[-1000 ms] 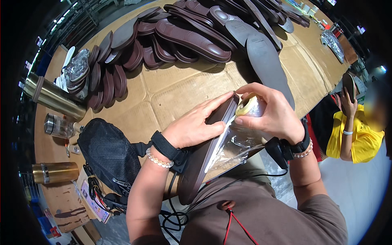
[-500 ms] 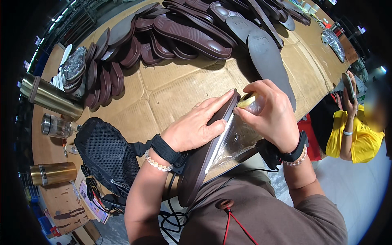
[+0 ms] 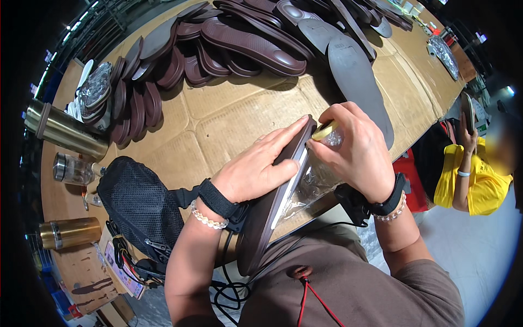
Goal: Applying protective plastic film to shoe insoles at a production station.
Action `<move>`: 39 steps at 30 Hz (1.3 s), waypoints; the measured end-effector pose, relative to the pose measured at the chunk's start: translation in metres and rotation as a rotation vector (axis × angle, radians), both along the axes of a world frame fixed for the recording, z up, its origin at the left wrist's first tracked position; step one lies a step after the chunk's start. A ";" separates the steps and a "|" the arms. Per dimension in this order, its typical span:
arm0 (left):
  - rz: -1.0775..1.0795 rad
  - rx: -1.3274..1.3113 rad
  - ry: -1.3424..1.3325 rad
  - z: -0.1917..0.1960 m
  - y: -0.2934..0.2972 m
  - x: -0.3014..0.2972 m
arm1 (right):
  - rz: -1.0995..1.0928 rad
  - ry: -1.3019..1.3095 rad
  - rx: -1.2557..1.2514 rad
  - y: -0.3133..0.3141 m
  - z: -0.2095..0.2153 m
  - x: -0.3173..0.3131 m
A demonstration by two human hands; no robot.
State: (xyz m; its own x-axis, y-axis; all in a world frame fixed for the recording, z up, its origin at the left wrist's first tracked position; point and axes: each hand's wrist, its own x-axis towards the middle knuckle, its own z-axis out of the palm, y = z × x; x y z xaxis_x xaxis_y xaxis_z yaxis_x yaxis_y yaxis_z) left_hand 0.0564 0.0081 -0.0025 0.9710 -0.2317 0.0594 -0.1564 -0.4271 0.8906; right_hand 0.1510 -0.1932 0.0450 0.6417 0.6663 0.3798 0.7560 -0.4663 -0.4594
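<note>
A dark brown shoe sole [image 3: 255, 240] stands tilted on its side in front of me, with its lower end close to my lap. My left hand [image 3: 251, 170] steadies it, fingers stretched along one face and the thumb over its edge. A white strip [image 3: 284, 199] runs along the side toward my right. Crumpled clear film [image 3: 311, 185] spreads between that strip and my right hand [image 3: 357, 155]. The right fingers are closed around a small yellow-rimmed roll [image 3: 325, 131] near the sole's top end; the palm hides part of it.
Many brown soles [image 3: 253, 46] lie heaped along the table's far side, beside flat grey soles [image 3: 357, 82]. On the left are a black mesh bag [image 3: 140, 201], a steel flask [image 3: 68, 131], a glass jar [image 3: 73, 169] and a gold cup [image 3: 71, 232]. A co-worker in yellow [image 3: 473, 177] is at right.
My right hand and the roll have shifted slightly left and up at the sole's top end. The film looks more spread out. The left hand keeps its hold on the sole.
</note>
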 end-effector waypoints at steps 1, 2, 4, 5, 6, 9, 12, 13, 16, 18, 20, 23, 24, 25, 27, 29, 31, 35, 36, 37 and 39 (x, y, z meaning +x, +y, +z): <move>-0.007 0.008 -0.001 0.002 -0.001 0.000 | -0.003 0.001 0.000 0.000 0.000 0.001; -0.008 0.010 0.000 0.002 0.000 -0.001 | 0.001 0.004 -0.007 -0.001 -0.001 0.001; -0.033 -0.065 0.025 0.002 0.002 -0.003 | 0.003 0.008 -0.013 -0.001 -0.001 0.002; -0.034 -0.064 0.026 0.002 0.002 -0.002 | 0.007 0.011 -0.006 -0.001 -0.002 0.002; -0.026 -0.061 0.033 0.002 0.001 -0.001 | 0.011 0.015 0.002 -0.002 -0.003 0.002; 0.002 -0.066 0.055 -0.001 -0.001 0.002 | 0.013 0.033 0.009 -0.003 -0.004 0.004; 0.037 -0.074 0.082 0.001 -0.003 0.006 | 0.014 0.052 0.000 -0.005 -0.005 0.007; 0.053 -0.075 0.094 0.001 -0.003 0.007 | 0.012 0.054 0.003 -0.005 -0.005 0.006; 0.085 -0.070 0.127 0.005 -0.005 0.010 | 0.010 0.065 0.009 -0.006 -0.004 0.007; 0.102 -0.016 0.103 0.002 -0.005 0.013 | 0.017 0.073 0.009 -0.006 -0.005 0.007; 0.121 0.039 0.079 0.001 -0.005 0.019 | 0.018 0.072 0.003 -0.006 -0.006 0.008; 0.158 0.104 0.124 0.001 -0.005 0.030 | 0.013 0.068 -0.004 -0.006 -0.008 0.010; 0.158 0.107 0.126 0.002 -0.005 0.032 | 0.005 0.063 -0.005 -0.006 -0.009 0.011; 0.147 0.109 0.140 0.003 -0.005 0.032 | 0.005 0.066 -0.002 -0.007 -0.009 0.011; 0.134 0.115 0.157 0.005 -0.005 0.031 | 0.025 0.067 0.022 -0.007 -0.011 0.011; 0.131 0.125 0.185 0.009 -0.007 0.027 | 0.017 0.051 0.031 -0.007 -0.010 0.007; 0.112 0.132 0.216 0.011 -0.007 0.023 | 0.012 0.033 0.040 -0.008 -0.010 0.005; 0.057 0.099 0.218 0.011 -0.006 0.012 | 0.005 0.041 0.035 -0.009 -0.010 0.006; 0.058 0.102 0.219 0.012 -0.006 0.009 | 0.006 0.040 0.040 -0.009 -0.011 0.007; 0.046 0.063 0.249 0.015 -0.006 0.005 | 0.007 0.041 0.043 -0.009 -0.011 0.007; 0.038 0.026 0.279 0.020 -0.007 -0.003 | 0.004 0.045 0.034 -0.009 -0.011 0.007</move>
